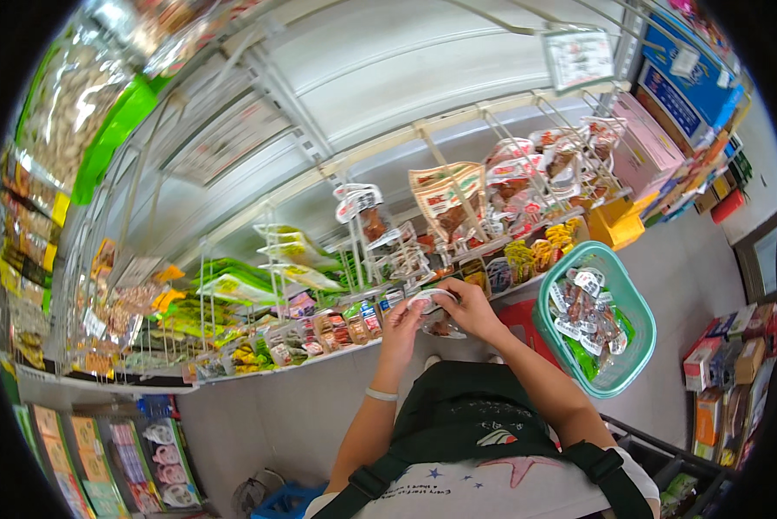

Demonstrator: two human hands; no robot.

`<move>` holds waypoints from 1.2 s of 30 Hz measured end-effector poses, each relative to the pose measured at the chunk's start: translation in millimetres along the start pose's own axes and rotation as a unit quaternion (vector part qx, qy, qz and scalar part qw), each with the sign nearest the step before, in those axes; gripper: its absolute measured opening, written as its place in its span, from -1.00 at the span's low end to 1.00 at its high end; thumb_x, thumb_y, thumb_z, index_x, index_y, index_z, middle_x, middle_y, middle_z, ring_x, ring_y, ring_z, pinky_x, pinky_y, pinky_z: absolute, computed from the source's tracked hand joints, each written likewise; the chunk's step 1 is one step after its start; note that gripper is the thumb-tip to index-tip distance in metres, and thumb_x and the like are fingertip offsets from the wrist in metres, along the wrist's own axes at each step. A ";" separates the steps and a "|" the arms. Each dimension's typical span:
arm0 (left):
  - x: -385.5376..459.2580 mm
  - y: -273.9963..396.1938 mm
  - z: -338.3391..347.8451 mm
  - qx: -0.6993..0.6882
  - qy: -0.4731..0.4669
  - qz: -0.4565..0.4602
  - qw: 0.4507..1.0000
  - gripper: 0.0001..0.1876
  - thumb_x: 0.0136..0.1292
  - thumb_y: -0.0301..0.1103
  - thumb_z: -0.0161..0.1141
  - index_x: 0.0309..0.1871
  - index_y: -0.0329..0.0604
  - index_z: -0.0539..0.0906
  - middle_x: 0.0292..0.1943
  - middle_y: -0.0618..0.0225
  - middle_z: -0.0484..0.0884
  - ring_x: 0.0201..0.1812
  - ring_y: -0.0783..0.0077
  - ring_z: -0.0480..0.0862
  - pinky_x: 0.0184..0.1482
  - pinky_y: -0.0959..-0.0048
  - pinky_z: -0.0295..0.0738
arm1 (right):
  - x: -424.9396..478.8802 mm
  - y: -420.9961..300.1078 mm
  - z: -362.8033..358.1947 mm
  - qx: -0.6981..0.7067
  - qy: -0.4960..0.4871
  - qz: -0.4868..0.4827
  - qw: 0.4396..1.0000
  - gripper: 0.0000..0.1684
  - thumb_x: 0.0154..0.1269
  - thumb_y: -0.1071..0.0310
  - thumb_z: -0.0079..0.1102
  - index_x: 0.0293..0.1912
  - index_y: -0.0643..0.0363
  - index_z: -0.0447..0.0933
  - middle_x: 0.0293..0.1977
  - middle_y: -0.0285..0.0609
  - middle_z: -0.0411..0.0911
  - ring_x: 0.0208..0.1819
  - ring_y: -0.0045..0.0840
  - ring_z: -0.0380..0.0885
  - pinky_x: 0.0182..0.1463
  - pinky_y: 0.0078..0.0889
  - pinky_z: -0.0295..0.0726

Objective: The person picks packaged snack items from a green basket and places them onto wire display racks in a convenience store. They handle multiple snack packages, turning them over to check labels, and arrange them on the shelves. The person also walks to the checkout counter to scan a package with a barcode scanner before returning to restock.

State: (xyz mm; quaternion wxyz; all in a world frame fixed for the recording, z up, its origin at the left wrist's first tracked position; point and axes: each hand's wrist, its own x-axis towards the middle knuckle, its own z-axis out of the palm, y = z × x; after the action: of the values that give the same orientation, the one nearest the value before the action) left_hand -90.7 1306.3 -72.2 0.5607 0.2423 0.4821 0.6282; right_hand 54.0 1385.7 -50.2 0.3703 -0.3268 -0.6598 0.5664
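Both hands meet in front of my body, at the front edge of a snack shelf. My left hand [401, 327] pinches the left end of the white header on a clear snack packet [442, 324]. The fingers of my right hand [471, 311] grip the same header from the right. The packet hangs below my fingers with something dark brown inside. To my right, a teal plastic basket [647, 324] holds several similar white-headed packets [583, 305] and some green bags. A red stool [525, 324] shows partly under the basket's left side.
Wire hooks carry bagged snacks [450, 198] behind my hands, with green bags [239, 282] to the left. Small snack packs [349, 327] line the shelf front. Stacked boxes [729, 363] stand at right. A blue crate [291, 499] sits on the floor [252, 428] behind me.
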 end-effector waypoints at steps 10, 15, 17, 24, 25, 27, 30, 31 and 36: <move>2.6 36.1 -51.9 -0.069 0.055 0.119 0.989 -0.85 0.33 -0.45 0.06 -0.09 -0.20 0.58 -0.11 0.35 0.61 -0.09 0.50 0.57 -0.01 0.33 0.49 | 45.3 -30.4 59.7 -0.052 -0.053 -0.073 0.995 -0.88 0.24 0.50 0.11 -0.23 0.34 0.49 -0.36 -0.14 0.54 -0.33 -0.53 0.48 -0.20 -0.50 0.46; 11.0 39.4 -55.2 -0.065 0.044 0.145 0.986 -0.83 0.32 -0.50 0.05 -0.06 -0.24 0.56 -0.11 0.30 0.61 -0.08 0.46 0.58 0.02 0.35 0.49 | 49.7 -32.1 63.3 0.007 -0.047 -0.032 0.998 -0.87 0.23 0.51 0.12 -0.22 0.34 0.50 -0.34 -0.14 0.55 -0.30 -0.55 0.51 -0.17 -0.52 0.47; 15.3 41.4 -55.3 -0.066 0.052 0.146 0.986 -0.80 0.30 -0.50 0.07 -0.04 -0.32 0.55 -0.12 0.29 0.61 -0.11 0.49 0.58 0.03 0.45 0.49 | 53.2 -29.2 63.9 0.020 -0.043 -0.036 0.998 -0.89 0.23 0.49 0.12 -0.23 0.32 0.50 -0.37 -0.16 0.54 -0.33 -0.57 0.50 -0.26 -0.52 0.45; 21.2 46.1 -62.4 -0.023 0.038 0.120 0.992 -0.80 0.31 -0.56 0.00 -0.03 -0.27 0.53 -0.10 0.26 0.60 -0.07 0.42 0.59 0.06 0.34 0.50 | 60.4 -20.3 66.2 -0.023 -0.012 -0.151 0.988 -0.90 0.25 0.45 0.14 -0.26 0.29 0.49 -0.44 -0.18 0.53 -0.46 -0.60 0.47 -0.46 -0.51 0.43; 22.0 45.9 -63.8 -0.022 0.032 0.122 0.992 -0.80 0.31 -0.57 -0.01 -0.03 -0.27 0.52 -0.10 0.26 0.59 -0.07 0.41 0.59 0.07 0.34 0.50 | 60.2 -20.6 66.7 -0.025 -0.008 -0.169 0.985 -0.90 0.25 0.45 0.14 -0.26 0.29 0.49 -0.44 -0.18 0.53 -0.46 -0.60 0.47 -0.46 -0.50 0.43; 23.8 45.5 -66.4 -0.017 0.028 0.126 0.992 -0.79 0.30 -0.58 -0.01 -0.02 -0.27 0.52 -0.11 0.25 0.59 -0.06 0.41 0.59 0.08 0.34 0.49 | 59.4 -22.4 67.6 -0.028 -0.005 -0.146 0.989 -0.90 0.25 0.45 0.14 -0.26 0.29 0.49 -0.44 -0.17 0.52 -0.45 -0.59 0.48 -0.46 -0.49 0.44; 26.8 46.1 -67.6 -0.016 0.032 0.121 0.992 -0.79 0.30 -0.56 0.01 -0.03 -0.28 0.52 -0.11 0.26 0.60 -0.07 0.44 0.59 0.07 0.37 0.49 | 59.2 -25.7 67.6 -0.004 -0.011 -0.095 0.995 -0.90 0.25 0.45 0.14 -0.27 0.29 0.49 -0.44 -0.16 0.52 -0.45 -0.56 0.49 -0.44 -0.49 0.45; 27.7 46.8 -67.2 -0.021 0.032 0.115 0.993 -0.80 0.30 -0.54 0.02 -0.03 -0.28 0.53 -0.12 0.27 0.60 -0.08 0.46 0.58 0.05 0.40 0.49 | 60.0 -26.4 67.7 0.015 -0.017 -0.087 0.996 -0.90 0.25 0.45 0.14 -0.27 0.30 0.49 -0.44 -0.15 0.52 -0.45 -0.55 0.49 -0.44 -0.49 0.46; 45.8 52.4 -62.5 0.000 0.048 0.134 0.990 -0.78 0.33 -0.30 0.12 -0.11 -0.24 0.61 -0.29 0.53 0.58 -0.27 0.71 0.47 -0.17 0.65 0.35 | 78.7 -23.0 68.9 -0.033 0.022 -0.132 0.991 -0.89 0.25 0.44 0.13 -0.25 0.29 0.50 -0.48 -0.13 0.53 -0.50 -0.52 0.49 -0.42 -0.46 0.46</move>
State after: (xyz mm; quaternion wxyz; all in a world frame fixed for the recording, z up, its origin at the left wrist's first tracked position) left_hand -179.8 1333.2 -63.2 0.4481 0.2743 0.4713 0.7084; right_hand -45.7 1414.4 -23.9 0.4452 -0.2617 -0.7069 0.4832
